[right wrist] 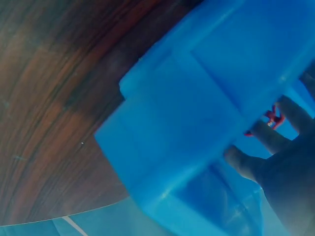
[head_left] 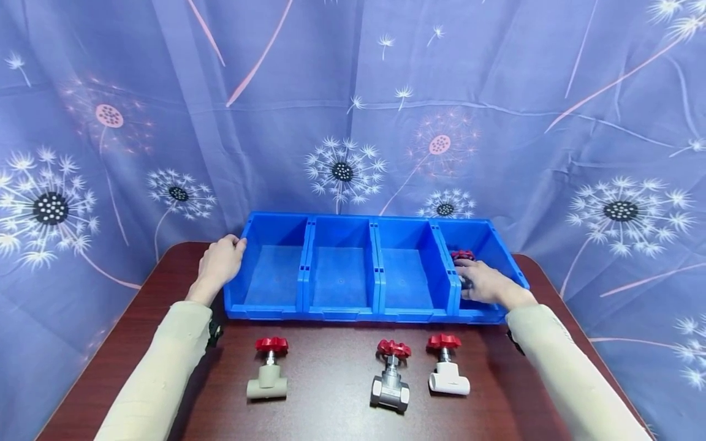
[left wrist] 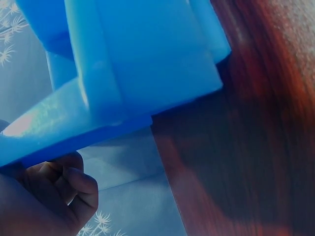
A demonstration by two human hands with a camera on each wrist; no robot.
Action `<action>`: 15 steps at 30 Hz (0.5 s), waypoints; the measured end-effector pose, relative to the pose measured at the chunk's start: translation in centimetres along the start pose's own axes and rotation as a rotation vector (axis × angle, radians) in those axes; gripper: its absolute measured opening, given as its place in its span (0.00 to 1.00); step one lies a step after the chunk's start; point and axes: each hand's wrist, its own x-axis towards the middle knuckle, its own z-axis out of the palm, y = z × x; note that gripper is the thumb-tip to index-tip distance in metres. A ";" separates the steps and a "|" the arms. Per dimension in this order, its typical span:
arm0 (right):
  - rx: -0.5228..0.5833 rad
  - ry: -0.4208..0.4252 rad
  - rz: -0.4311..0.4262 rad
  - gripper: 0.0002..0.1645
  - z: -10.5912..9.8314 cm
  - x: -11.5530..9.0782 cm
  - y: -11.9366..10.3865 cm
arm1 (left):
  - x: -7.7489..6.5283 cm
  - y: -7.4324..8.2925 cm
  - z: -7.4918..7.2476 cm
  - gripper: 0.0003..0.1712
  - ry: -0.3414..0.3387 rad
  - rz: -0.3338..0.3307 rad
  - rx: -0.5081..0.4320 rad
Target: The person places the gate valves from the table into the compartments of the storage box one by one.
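Observation:
A blue bin [head_left: 339, 312] with several compartments stands at the back of the table. My left hand [head_left: 222, 260] grips the rim at its left end, fingers curled by the outer wall, as the left wrist view also shows. In the rightmost compartment my right hand [head_left: 485, 283] holds a valve with a red handwheel [head_left: 462, 255]; its dark body is mostly hidden by the fingers. Through the right wrist view, a bit of the red handwheel [right wrist: 273, 118] shows between the fingers.
In front of the bin stand a beige valve [head_left: 267, 381], a metal valve [head_left: 390, 387] and a white valve [head_left: 449, 378], all with red handwheels. Behind the brown table [head_left: 325, 416] hangs a blue curtain [head_left: 287, 135] with a dandelion print.

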 end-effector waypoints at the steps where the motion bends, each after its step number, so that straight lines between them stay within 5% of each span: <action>1: 0.004 0.007 0.004 0.35 -0.2 -0.1 -0.1 | 0.0 0.0 0.0 0.25 0.002 0.002 -0.001; 15: 0.016 0.109 0.080 0.41 -2.6 -1.6 -1.4 | 0.0 -0.1 0.0 0.26 0.005 0.008 0.021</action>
